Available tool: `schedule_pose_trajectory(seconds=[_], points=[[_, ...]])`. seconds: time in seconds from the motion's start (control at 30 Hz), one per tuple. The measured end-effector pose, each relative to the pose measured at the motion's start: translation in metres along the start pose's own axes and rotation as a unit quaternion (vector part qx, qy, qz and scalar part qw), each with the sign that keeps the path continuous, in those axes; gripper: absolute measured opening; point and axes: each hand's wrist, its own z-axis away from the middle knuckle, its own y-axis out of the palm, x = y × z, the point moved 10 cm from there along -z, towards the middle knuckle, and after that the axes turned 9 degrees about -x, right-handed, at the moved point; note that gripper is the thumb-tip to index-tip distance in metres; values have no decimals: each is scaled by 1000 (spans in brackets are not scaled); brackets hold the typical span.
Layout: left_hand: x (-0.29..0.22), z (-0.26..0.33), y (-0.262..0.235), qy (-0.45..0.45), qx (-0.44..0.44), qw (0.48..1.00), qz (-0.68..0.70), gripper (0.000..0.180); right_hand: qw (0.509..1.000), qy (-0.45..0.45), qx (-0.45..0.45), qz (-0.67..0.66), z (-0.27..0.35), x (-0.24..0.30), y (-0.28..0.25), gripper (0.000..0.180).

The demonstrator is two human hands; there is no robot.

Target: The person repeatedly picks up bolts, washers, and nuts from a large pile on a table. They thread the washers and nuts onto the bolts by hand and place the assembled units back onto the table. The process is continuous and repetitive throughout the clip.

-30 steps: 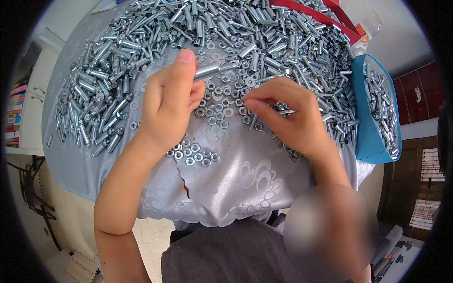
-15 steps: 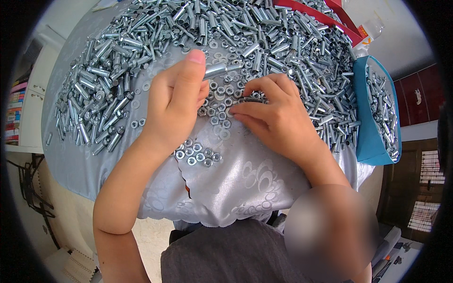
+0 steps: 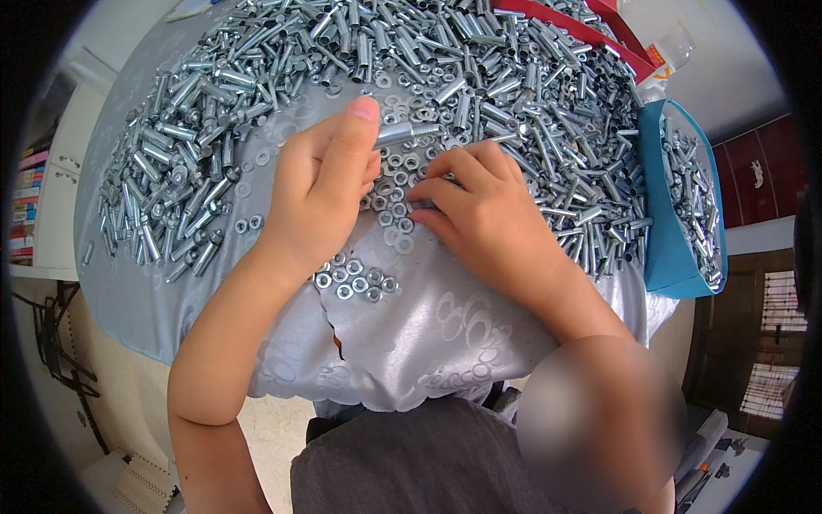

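Steel bolt (image 3: pixel 402 134) sits pinched in the left hand (image 3: pixel 321 193) grip above the bench (image 3: pixel 163 300), while the right hand (image 3: pixel 479 218) seems to pick at loose nuts (image 3: pixel 394 201), a few nuts (image 3: pixel 353 281) set aside and a big heap of bolts (image 3: pixel 514 77) left.

The single head-worn fisheye camera looked steeply down from close above the cloth-covered table (image 3: pixel 428 334), its rim bending toward the edges, with the person's own forearms entering from six o'clock, the table's far side toward twelve, and a blue bin (image 3: pixel 664 248) at three o'clock.
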Motion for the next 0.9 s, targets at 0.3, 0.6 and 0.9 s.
schedule_pose_trajectory(seconds=[0.3,0.6,0.9], points=[[19,2,10,-74,67,992,-80,43,917,227,-93,-314,7,-44,-8,8],[17,9,23,-94,113,989,-26,44,829,326,-93,-444,10,-50,-7,15],[20,10,25,-125,123,984,-2,45,774,364,-72,-512,12,-53,3,15]])
